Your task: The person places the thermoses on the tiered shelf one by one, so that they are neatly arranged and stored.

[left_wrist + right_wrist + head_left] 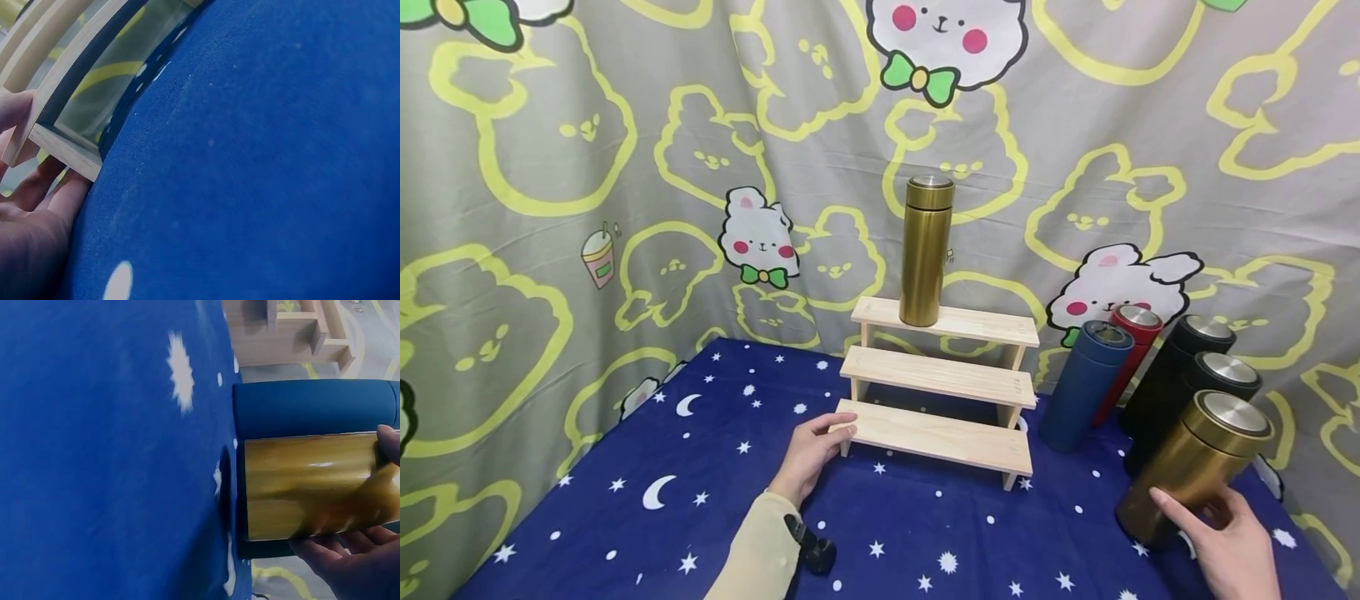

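My left hand (811, 454) holds the left end of the lowest step of a three-step wooden display rack (940, 375). In the left wrist view, the thumb lies against the step and the fingers are by the rack's leg (65, 152). A gold thermos bottle (926, 258) stands upright on the top step, left of its middle. At the front right my right hand (1236, 537) grips a second gold thermos bottle (1183, 471) with a silver-topped lid, thumb on one side and fingers on the other. Its base (250, 487) is close over the cloth in the right wrist view.
Beside the rack on the right stand a blue thermos bottle (1084, 387), a red one (1129, 354) and two black ones (1176, 358), partly hidden behind the gold bottle. A dark blue star-patterned cloth (760, 517) covers the table. A cartoon-print curtain (820, 167) hangs behind.
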A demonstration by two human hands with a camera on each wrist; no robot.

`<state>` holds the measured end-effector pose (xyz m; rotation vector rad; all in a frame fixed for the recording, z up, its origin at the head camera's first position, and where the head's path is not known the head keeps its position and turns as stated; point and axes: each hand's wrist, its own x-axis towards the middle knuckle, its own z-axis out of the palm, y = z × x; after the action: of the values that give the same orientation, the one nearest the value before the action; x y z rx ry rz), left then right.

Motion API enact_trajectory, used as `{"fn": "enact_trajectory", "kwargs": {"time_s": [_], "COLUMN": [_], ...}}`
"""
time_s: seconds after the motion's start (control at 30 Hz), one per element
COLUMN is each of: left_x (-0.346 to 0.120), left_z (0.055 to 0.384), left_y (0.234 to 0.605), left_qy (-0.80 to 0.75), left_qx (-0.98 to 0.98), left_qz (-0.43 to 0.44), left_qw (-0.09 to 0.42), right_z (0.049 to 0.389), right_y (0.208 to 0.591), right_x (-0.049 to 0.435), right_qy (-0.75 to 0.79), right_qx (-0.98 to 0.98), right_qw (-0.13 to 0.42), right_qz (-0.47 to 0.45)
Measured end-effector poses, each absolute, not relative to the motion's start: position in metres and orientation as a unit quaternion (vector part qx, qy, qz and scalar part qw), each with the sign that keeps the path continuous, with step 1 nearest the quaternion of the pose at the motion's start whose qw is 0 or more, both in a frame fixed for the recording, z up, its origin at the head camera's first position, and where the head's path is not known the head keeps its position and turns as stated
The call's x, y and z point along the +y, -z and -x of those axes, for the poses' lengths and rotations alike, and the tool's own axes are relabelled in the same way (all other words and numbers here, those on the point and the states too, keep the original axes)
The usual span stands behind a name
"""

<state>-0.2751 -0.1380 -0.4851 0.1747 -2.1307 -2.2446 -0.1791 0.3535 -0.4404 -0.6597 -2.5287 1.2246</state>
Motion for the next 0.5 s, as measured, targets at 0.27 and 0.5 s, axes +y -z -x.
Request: {"fn": "enact_trajectory", "kwargs": {"time_s": [0.27, 0.5], "left_x": [-0.138, -0.137], "left_z": [0.275, 0.274], "left_y": [0.485, 0.483], "left_qy": [0.723, 0.722], "left_qx": [-0.689, -0.689], "left_qz": [-0.058, -0.055], "left_qw": [0.021, 0.021], "right_z": [0.181, 0.180], "right_y": [0.429, 0.415], "right_x": [0.341, 0.322], "right_qy": [-0.455, -0.476], "right_qx": [-0.860, -0.855], "right_qw": [0.152, 0.180], "right_qz": [0.175, 0.099]}}
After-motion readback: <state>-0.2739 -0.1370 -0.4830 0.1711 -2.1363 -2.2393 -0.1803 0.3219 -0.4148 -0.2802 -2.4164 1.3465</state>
